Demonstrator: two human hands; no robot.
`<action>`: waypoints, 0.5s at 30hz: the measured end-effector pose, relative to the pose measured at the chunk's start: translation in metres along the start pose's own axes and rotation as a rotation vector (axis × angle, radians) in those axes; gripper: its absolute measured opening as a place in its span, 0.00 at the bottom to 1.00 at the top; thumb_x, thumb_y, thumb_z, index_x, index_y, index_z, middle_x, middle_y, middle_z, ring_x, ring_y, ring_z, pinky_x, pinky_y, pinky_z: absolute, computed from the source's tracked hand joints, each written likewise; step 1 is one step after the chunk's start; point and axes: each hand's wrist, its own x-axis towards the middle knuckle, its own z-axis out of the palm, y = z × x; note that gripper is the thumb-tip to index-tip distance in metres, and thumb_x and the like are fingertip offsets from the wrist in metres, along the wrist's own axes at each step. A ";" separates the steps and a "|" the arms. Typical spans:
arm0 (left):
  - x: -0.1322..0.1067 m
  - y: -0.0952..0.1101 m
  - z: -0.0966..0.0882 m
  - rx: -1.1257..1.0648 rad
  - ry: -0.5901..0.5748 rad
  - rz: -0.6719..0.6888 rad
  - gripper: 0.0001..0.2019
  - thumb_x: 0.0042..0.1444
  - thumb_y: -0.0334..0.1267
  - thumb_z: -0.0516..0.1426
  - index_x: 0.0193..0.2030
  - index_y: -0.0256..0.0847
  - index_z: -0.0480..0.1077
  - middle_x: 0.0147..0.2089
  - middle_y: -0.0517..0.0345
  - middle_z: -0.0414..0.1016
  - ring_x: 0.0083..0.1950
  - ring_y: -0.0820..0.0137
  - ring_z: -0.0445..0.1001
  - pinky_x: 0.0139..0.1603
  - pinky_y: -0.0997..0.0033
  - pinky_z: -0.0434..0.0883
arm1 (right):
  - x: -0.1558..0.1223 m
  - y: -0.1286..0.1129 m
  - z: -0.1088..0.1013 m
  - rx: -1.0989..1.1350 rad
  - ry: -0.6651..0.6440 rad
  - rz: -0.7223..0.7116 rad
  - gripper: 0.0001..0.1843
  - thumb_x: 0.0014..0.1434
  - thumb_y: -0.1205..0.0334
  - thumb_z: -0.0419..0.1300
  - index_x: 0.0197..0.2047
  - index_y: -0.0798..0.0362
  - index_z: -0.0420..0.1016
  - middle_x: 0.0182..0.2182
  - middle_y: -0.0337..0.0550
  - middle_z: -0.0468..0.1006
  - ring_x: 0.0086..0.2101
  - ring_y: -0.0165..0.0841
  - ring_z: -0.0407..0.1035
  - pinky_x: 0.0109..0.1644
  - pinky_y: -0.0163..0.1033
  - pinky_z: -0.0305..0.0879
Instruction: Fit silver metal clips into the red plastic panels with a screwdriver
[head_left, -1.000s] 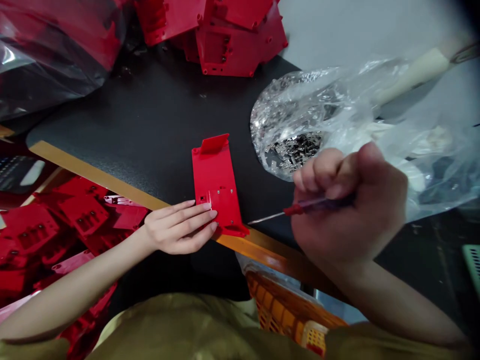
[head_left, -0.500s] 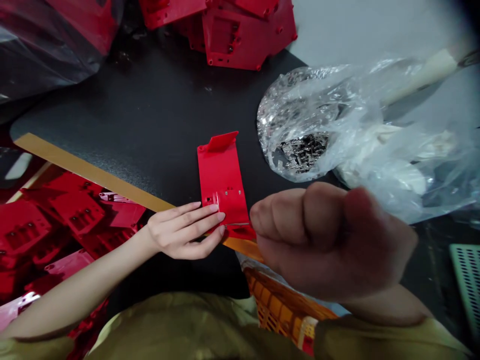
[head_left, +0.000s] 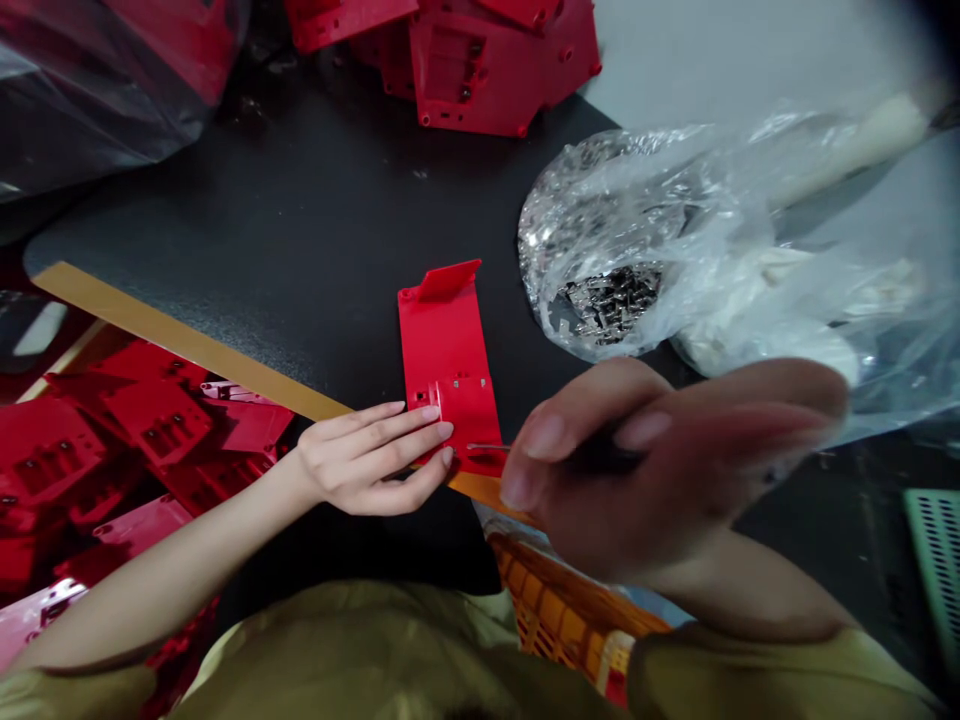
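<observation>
A red plastic panel (head_left: pixel 448 345) lies on the dark table, with a raised flap at its far end and small metal pieces set in its surface. My left hand (head_left: pixel 375 460) rests on the near left part of this panel, fingers stretched out flat and covering that corner. Over the near right edge, my right hand (head_left: pixel 637 470) is closed around a screwdriver (head_left: pixel 487 447). Only its thin metal shaft and a bit of dark handle show, the shaft lying across the panel's near end. Whether the tip touches the panel, I cannot tell.
Small metal pieces (head_left: pixel 619 300) sit in a clear plastic bag (head_left: pixel 592 200) on the right. More red panels (head_left: pixel 487 80) are stacked at the back, and others (head_left: pixel 150 420) are heaped at lower left. An orange basket (head_left: pixel 551 610) stands below the table edge (head_left: pixel 187 335).
My right hand has turned and its fingers have loosened from a tight fist, so the tool's shaft and dark handle show more. My left hand and the panel stay in place.
</observation>
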 end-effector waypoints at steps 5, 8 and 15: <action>0.005 -0.002 0.000 0.052 -0.010 0.061 0.08 0.54 0.30 0.62 0.34 0.49 0.76 0.39 0.70 0.83 0.38 0.70 0.83 0.40 0.77 0.82 | 0.015 -0.015 0.014 0.305 0.078 0.104 0.25 0.68 0.39 0.42 0.25 0.47 0.49 0.10 0.28 0.59 0.07 0.25 0.50 0.10 0.33 0.50; 0.002 -0.002 0.000 0.067 -0.016 0.067 0.09 0.55 0.30 0.60 0.35 0.52 0.76 0.40 0.72 0.83 0.40 0.70 0.83 0.41 0.76 0.82 | 0.018 -0.020 0.019 0.201 0.124 0.113 0.31 0.64 0.32 0.29 0.23 0.46 0.47 0.07 0.30 0.55 0.06 0.26 0.47 0.10 0.34 0.47; 0.004 -0.002 -0.001 0.028 -0.072 0.032 0.10 0.57 0.30 0.60 0.34 0.54 0.76 0.39 0.74 0.83 0.37 0.71 0.83 0.38 0.76 0.83 | 0.011 -0.013 0.014 0.358 0.041 0.037 0.22 0.68 0.47 0.50 0.25 0.47 0.53 0.09 0.28 0.59 0.09 0.25 0.50 0.13 0.32 0.52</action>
